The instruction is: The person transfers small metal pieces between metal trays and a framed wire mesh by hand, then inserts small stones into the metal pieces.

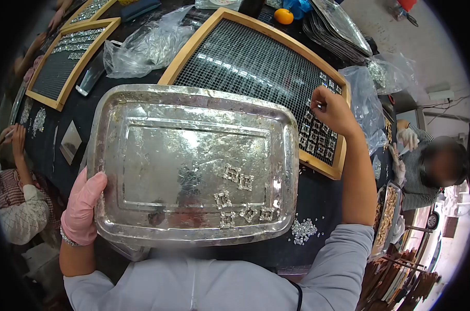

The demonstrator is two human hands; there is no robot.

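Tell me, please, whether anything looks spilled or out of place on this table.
Loose clear rhinestones lie heaped on the black table by the lower right corner of the metal tray, a few scattered, without a container; this may be intended. An orange fruit sits oddly among the work materials beyond the wooden frame.

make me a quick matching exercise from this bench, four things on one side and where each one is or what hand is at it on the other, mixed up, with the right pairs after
Things:
1. Scuffed silver rectangular metal tray
2. Large wooden-framed dark mesh panel
3. Small heap of clear glittering stones
4. Round orange fruit

Places or states:
A. Beside the crumpled blue plastic
B. Held at one edge by the pink-gloved left hand
C. On the dark table, near the grey right sleeve
D. Has the bare right hand over it

Right pairs: 1-B, 2-D, 3-C, 4-A
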